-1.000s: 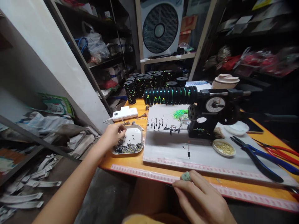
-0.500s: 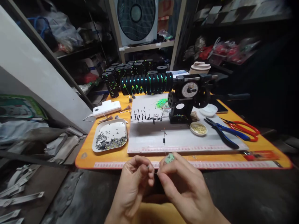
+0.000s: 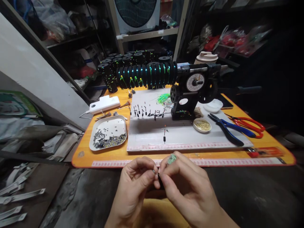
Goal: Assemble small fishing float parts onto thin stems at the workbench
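Observation:
My left hand [image 3: 136, 185] and my right hand [image 3: 188, 182] meet in front of the table's near edge, thumbs and fingertips pinched. A tiny grey piece [image 3: 154, 171] shows at the left fingertips; its kind is too small to tell. A dark speck lies between the two pinches, and what the right fingers grip is hidden. Green tape [image 3: 171, 158] wraps a right fingertip. Beyond the hands, a small black-bodied swivel-like assembly [image 3: 164, 138] lies on the white board [image 3: 142, 134]. Several similar black pieces [image 3: 139, 112] lie in a row behind it.
A white tray [image 3: 91, 141] of small dark parts stands left. A winding machine [image 3: 184, 104] carries a ribbed black roller [image 3: 144, 75]. To the right are a dish of gold bits [image 3: 201, 125], pliers [image 3: 228, 131], red-handled scissors [image 3: 251, 122] and a screwdriver [image 3: 267, 152]. A ruler strip [image 3: 106, 163] edges the table.
Both hands' fingertips have come closer together, and a dark speck now shows between them where a thin strand was visible. The view has tipped slightly, shifting the table upward.

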`<move>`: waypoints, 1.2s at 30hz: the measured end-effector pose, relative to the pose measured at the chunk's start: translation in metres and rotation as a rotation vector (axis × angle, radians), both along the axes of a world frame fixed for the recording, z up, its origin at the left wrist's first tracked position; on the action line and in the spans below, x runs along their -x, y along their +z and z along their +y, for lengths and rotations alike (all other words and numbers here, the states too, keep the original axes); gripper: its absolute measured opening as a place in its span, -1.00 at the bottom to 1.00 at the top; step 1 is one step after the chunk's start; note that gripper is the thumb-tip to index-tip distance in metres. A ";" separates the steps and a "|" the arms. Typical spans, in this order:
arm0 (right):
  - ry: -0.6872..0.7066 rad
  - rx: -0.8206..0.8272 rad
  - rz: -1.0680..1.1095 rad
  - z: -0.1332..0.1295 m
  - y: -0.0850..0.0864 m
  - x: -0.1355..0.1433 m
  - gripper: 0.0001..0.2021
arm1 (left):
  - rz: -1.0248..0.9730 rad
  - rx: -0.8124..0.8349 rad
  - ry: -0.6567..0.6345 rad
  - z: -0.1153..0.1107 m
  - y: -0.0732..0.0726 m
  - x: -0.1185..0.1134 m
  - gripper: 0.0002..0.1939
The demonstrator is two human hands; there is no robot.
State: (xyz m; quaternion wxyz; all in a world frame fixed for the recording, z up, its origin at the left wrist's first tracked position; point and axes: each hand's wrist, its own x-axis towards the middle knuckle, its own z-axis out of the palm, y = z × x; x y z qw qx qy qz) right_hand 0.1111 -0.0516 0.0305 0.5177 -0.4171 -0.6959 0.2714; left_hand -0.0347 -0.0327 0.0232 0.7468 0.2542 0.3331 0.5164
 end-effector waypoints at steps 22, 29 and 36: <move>-0.022 -0.033 -0.046 0.000 0.002 -0.001 -0.82 | 0.026 0.043 -0.013 -0.001 0.005 -0.002 -0.82; -0.019 -0.024 -0.050 -0.002 0.002 -0.002 -0.83 | 0.049 0.025 -0.004 -0.001 0.003 -0.001 -0.80; 0.030 0.060 -0.037 0.000 0.004 -0.007 -0.86 | 0.201 -0.238 0.180 -0.007 0.001 -0.002 -0.81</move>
